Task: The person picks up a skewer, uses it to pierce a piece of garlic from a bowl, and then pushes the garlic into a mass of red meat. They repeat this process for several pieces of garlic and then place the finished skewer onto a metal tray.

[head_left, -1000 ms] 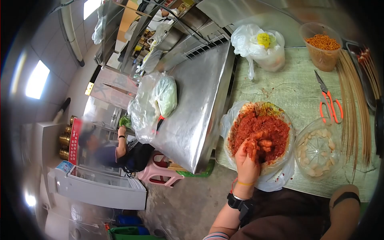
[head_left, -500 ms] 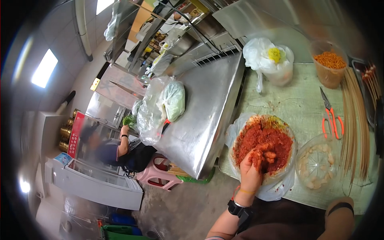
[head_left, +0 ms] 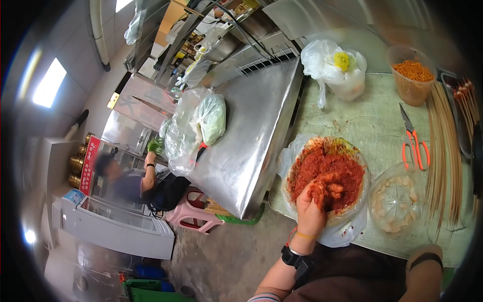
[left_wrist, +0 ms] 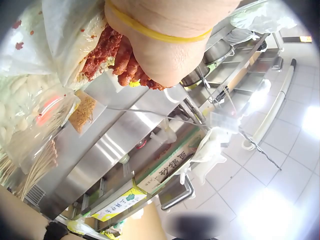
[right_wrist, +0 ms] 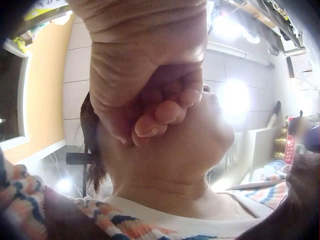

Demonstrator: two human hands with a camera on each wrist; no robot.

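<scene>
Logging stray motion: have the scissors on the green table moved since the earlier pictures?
No: against the tabletop, the scissors keep their place; only the view shifted.

upper left: lit ceiling panel (head_left: 50, 83) | centre: stainless-steel table (head_left: 261, 116) | lower centre-left: pink stool (head_left: 176, 216) | lower left: white chest freezer (head_left: 121, 232) | bottom: grey floor (head_left: 216, 256)

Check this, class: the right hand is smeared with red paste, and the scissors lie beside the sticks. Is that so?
Wrong hand: the left hand is smeared with red paste, as the left wrist view shows. The scissors do lie beside the sticks.
</scene>
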